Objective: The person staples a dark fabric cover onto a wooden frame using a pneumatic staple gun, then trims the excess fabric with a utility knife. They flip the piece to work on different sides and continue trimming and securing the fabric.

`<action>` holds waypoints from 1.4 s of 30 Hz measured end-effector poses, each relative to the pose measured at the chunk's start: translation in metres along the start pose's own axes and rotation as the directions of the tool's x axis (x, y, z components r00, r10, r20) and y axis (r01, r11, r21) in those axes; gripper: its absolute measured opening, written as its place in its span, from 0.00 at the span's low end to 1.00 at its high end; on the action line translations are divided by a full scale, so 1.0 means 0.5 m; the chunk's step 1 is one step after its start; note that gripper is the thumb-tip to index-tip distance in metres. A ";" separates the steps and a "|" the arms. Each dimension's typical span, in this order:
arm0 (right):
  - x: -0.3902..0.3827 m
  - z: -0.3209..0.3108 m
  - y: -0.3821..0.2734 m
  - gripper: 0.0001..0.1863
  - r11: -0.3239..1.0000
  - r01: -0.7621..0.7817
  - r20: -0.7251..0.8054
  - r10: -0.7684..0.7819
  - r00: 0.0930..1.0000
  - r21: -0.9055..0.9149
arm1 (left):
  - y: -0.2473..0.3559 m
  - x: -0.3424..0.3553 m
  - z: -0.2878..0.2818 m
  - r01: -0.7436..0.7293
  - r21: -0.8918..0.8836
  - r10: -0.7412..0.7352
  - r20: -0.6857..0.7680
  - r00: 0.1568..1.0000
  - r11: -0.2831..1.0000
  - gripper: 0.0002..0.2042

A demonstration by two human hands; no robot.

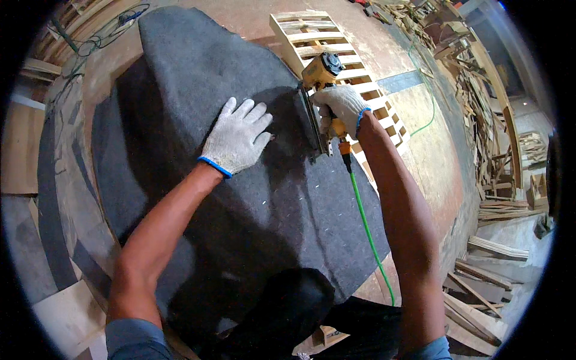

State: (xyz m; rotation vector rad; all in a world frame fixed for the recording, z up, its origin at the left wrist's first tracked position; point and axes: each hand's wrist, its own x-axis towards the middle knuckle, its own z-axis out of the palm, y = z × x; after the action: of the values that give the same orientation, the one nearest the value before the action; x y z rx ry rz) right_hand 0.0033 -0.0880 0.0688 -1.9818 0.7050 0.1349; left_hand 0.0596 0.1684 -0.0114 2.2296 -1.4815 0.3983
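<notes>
My left hand [237, 135], in a light knit glove with blue cuff, lies spread on a dark grey felt-like sheet [180, 54] that covers most of the middle. My right hand [342, 107], gloved alike, is wrapped round the handle of a yellow and black pneumatic nail gun or stapler [324, 69]. The tool's long black magazine rests at the sheet's right edge, beside a slatted light wooden frame [300, 27]. A green air hose [366, 222] runs from the tool's fitting toward the lower edge. Small pale specks dot the sheet; I cannot make out what they are.
Piles of wooden offcuts and boards [474, 108] line the right side, with more planks [492, 273] at lower right. At the upper left lie coiled cables or hoses [99, 45]. Boards and panels [24, 150] stand along the left. My dark-trousered knee [300, 294] is at the bottom.
</notes>
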 end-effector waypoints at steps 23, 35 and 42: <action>-0.025 0.053 0.062 0.09 0.821 0.500 0.213 -0.455 0.864 -0.275 | -0.063 -0.034 0.004 0.110 -0.953 -0.656 -0.109 0.747 0.283 0.18; -0.160 0.132 -0.078 0.08 0.992 -0.124 0.194 0.115 0.974 0.037 | -0.082 -0.028 0.004 0.107 -0.973 -0.663 -0.057 0.746 0.204 0.21; -0.190 0.175 -0.091 0.09 0.994 -0.106 0.295 0.103 0.950 -0.007 | -0.101 -0.026 0.014 -0.056 -0.996 -0.703 0.008 0.711 -0.068 0.22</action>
State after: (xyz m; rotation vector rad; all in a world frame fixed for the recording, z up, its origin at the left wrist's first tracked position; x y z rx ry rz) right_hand -0.0337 0.0412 0.0958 -1.8637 0.6133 0.4809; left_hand 0.1012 0.1923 -0.0334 0.9478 -0.3407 -0.2260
